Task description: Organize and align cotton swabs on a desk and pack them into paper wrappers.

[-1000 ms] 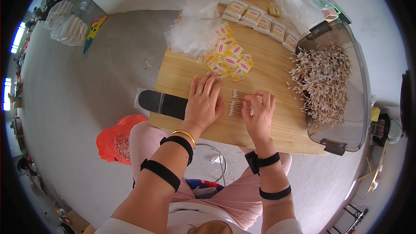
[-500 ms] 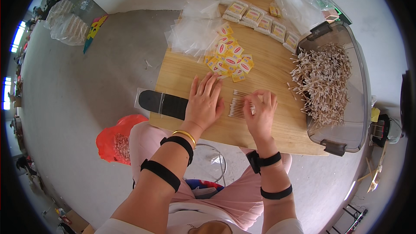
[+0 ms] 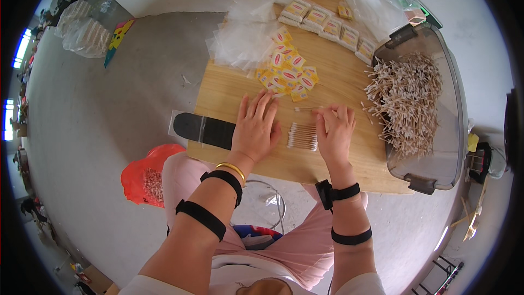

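In the head view, the bare left hand (image 3: 255,128) lies at centre, fingers straight, on the pale wooden worktop (image 3: 218,95). Right of centre, the bare right hand (image 3: 337,134) curls its fingers beside a neat row of white-tipped cotton swabs (image 3: 302,137); I cannot tell whether they pinch the lone white-tipped swab (image 3: 305,109) above.

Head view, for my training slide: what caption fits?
Left hand spread on a wooden table, near yellow-and-white cards; right hand beside aligned cotton swabs.

Cotton swabs (image 3: 302,137) are white-tipped, cards (image 3: 289,75) yellow-and-white with red ovals (image 3: 277,59), the bin (image 3: 452,98) grey.
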### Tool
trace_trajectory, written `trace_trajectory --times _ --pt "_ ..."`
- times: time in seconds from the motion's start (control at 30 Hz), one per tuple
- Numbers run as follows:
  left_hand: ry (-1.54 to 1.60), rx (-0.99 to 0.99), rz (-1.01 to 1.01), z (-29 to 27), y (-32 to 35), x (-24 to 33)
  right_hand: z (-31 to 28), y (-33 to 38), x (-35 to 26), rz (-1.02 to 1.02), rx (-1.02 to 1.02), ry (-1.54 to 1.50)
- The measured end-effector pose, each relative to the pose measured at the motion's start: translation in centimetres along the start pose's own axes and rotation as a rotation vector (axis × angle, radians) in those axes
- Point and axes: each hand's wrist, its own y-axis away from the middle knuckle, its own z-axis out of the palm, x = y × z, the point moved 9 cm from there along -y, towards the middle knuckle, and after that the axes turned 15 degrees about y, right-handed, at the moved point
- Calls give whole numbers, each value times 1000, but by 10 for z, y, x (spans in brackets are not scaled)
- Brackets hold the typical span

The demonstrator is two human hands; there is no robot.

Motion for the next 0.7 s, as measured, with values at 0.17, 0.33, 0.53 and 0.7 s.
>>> trace_trajectory --times 0.17,0.33,0.53,0.7 --pt "-33 7 10 -2 1 -3 0 25 -3 -24 -100 -58" --pt "62 14 34 -8 3 -3 9 59 -11 -99 -201 24" --pt "-17 -136 124 11 32 31 18 66 -17 -128 -210 115" --pt "-149 -211 69 38 45 44 21 67 -18 -129 -188 104"
